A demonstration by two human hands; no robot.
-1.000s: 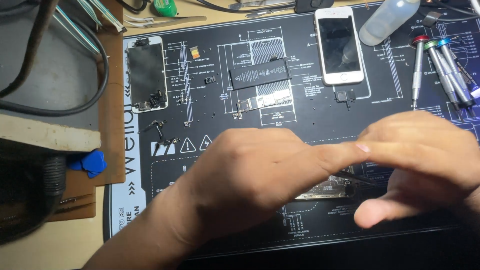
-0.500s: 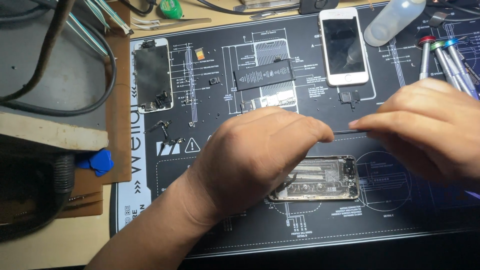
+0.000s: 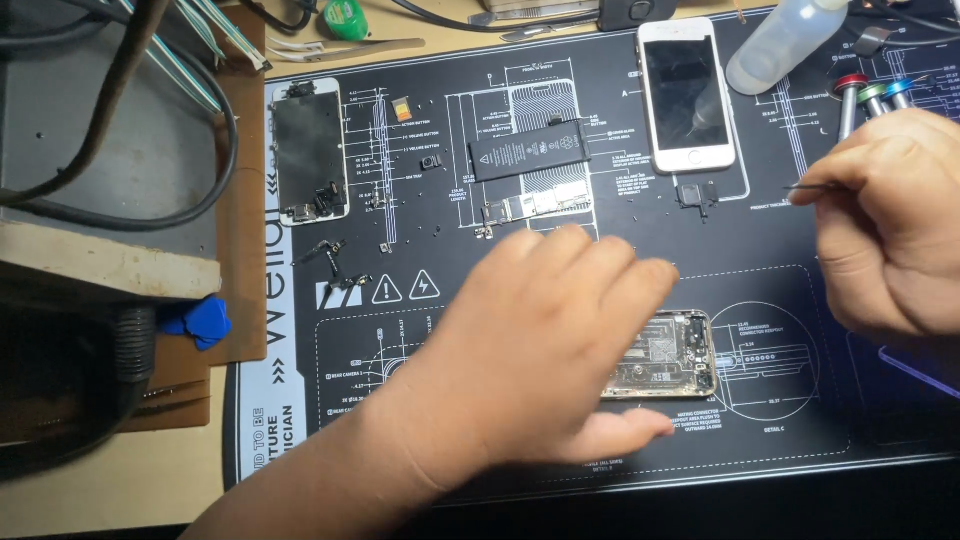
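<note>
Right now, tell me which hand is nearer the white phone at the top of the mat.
Right. The right hand sits just beside the white phone, to its right; the left hand is farther away, below it.

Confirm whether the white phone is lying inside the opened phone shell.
No: the white phone lies at the mat's top, apart from the opened shell below.

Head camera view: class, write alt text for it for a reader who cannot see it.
A person's left hand covers part of an opened phone housing on a black repair mat. The right hand pinches thin tweezers; a white phone and battery lie above.
</note>
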